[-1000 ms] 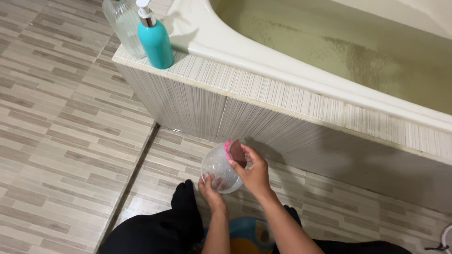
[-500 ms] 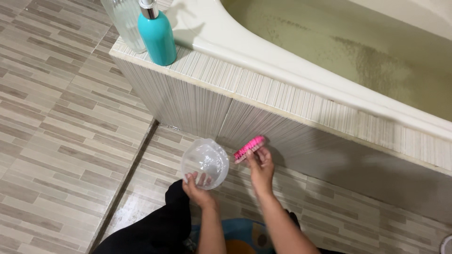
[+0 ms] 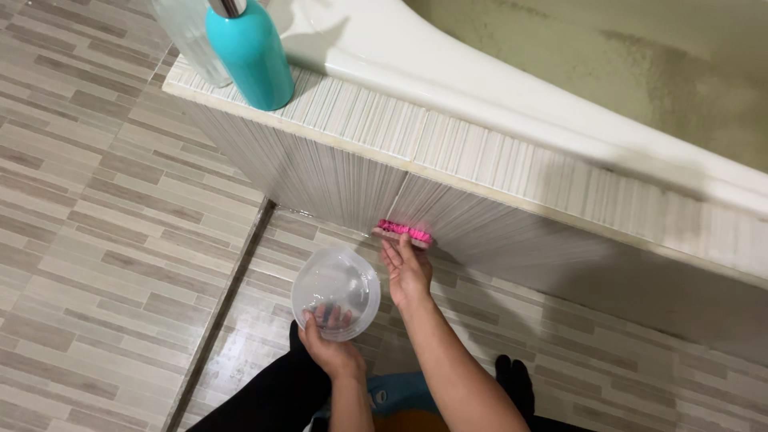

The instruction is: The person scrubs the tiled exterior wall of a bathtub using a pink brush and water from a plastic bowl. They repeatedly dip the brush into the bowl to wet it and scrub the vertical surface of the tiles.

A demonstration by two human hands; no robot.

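My right hand [image 3: 406,270] grips a pink scrub brush [image 3: 405,232] and presses it against the ribbed tile panel [image 3: 480,216] on the side of the bathtub, close to the floor. A clear plastic bowl [image 3: 336,292] is held by my left hand [image 3: 330,346] from below, just left of the right hand and above the floor tiles. My fingers show through the bowl's wall.
A teal pump bottle [image 3: 250,52] and a clear ribbed bottle [image 3: 188,36] stand on the tub's tiled ledge at upper left. The cream bathtub [image 3: 512,88] has a stained greenish inside. My dark-clothed legs and a blue and orange mat [image 3: 392,404] lie below.
My right hand took the pink brush out of the bowl and moved it up to the tub's side panel. The left hand with the bowl shifted slightly left and down.
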